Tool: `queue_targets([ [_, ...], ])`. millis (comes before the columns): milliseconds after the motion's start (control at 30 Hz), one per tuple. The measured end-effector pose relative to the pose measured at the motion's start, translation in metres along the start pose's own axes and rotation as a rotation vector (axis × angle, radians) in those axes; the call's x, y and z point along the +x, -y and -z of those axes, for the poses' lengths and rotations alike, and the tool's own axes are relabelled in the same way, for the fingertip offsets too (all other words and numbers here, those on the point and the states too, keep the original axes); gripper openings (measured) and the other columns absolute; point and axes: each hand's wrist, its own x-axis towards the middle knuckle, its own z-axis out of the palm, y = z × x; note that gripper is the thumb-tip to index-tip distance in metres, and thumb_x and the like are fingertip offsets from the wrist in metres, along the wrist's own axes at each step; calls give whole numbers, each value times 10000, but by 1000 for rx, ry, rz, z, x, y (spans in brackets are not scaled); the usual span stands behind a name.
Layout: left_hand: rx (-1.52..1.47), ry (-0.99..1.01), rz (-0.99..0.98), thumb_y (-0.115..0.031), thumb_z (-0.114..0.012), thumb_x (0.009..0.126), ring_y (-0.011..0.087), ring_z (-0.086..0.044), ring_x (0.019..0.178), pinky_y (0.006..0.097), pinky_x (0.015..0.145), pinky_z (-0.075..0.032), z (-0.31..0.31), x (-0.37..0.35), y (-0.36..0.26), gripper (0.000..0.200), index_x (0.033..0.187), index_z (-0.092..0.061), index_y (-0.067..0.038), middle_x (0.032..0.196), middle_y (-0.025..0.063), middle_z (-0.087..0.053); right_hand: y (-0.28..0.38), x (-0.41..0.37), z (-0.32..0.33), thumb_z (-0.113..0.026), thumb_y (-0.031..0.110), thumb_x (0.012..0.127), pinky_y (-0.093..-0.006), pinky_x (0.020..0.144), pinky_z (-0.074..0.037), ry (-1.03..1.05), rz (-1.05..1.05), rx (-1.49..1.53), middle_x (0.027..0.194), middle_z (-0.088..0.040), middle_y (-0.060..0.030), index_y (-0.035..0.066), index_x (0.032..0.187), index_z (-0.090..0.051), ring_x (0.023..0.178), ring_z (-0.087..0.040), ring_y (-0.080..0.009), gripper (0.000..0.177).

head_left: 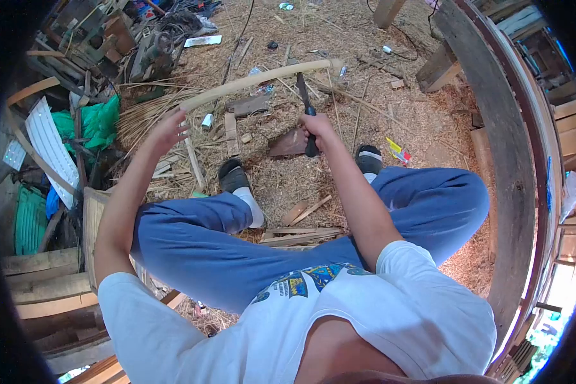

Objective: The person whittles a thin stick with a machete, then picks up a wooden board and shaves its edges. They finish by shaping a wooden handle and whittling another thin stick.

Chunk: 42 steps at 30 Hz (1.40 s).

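My left hand (168, 132) is at the near end of a long, curved, pale strip of wood or bamboo (256, 79). Thumb and forefinger appear to grip that end, while the other fingers are loosely bent. The strip arcs up and to the right, away from my body. My right hand (318, 130) is closed round the black handle of a knife (306, 99). Its dark blade points away from me, and the tip meets the strip's underside near the far end; whether it cuts in cannot be seen.
Shavings and offcuts cover the ground between my sandalled feet (233, 176). A bundle of thin strips (150, 115) lies at left, near a green plastic sheet (99, 131). A heavy wooden beam (502, 134) runs along the right. Machinery parts (163, 48) stand at far left.
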Motion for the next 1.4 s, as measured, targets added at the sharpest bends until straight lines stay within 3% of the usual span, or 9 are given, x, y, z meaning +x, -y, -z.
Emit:
queue_targets([
  [267,174,159,150,-688,-333,1008,368,-268,1510,542,1209,-229,-9,41,3,855,1612,-214,-95,1693,96,-164,-10,36,-11,-654,215,916,-330,419,-387,19,-36,-185,569,-487,-23,61,814,-524,435,-452,-149,225],
  [400,280,221,228,-713,-222,1010,357,-162,1548,555,1227,-175,-19,64,-1,850,1606,-244,-107,1698,137,-96,14,38,-4,-678,211,898,-354,426,-367,58,-107,-394,561,-502,-43,84,693,-519,434,-448,-166,289],
  [533,360,322,262,-758,-254,983,332,-293,1497,528,1191,-247,-38,90,-3,850,1581,-341,-161,1651,137,-279,35,65,60,-720,314,816,-427,520,-446,116,-27,-718,644,-592,-110,14,717,-623,553,-555,-242,331],
  [700,1068,309,36,-767,-356,960,336,-529,1325,424,1117,-399,-88,119,3,842,1448,-551,-110,1434,227,-553,119,51,160,-745,289,804,-400,462,-427,48,-60,-1338,661,-612,-100,-7,771,-654,522,-558,-221,312],
  [867,1521,551,-151,-633,-417,1009,347,-537,1319,433,1113,-400,-166,55,-34,674,1398,-582,-108,1438,157,-574,177,47,255,-722,403,811,-431,612,-535,78,-109,-1913,735,-702,-146,9,782,-725,632,-673,-251,395],
  [1067,1597,684,-323,-471,-538,996,393,-617,1159,467,996,-482,-225,55,-9,444,1241,-660,-122,1219,200,-667,86,26,369,-719,463,793,-486,686,-556,-24,240,-1585,806,-718,-201,34,875,-728,735,-715,-350,437],
  [1167,1436,784,-568,-345,-613,940,411,-640,1051,493,909,-510,-251,48,13,304,1095,-683,-93,1065,193,-683,4,8,384,-694,509,824,-494,745,-534,-161,320,-1261,863,-706,-222,35,925,-699,819,-698,-387,484],
  [1267,1708,952,-692,-244,-648,870,405,-643,985,504,847,-519,-322,60,6,201,965,-668,-67,967,188,-666,-54,-25,359,-714,438,869,-451,735,-526,-287,221,-885,871,-696,-212,3,1017,-677,814,-690,-346,461],
  [1400,1356,752,-1024,-191,-648,848,399,-627,972,502,825,-516,-436,128,31,162,948,-648,-64,1001,173,-645,-133,-35,334,-712,467,877,-448,730,-532,-514,353,-613,887,-706,-239,-18,1039,-681,823,-704,-361,513],
])
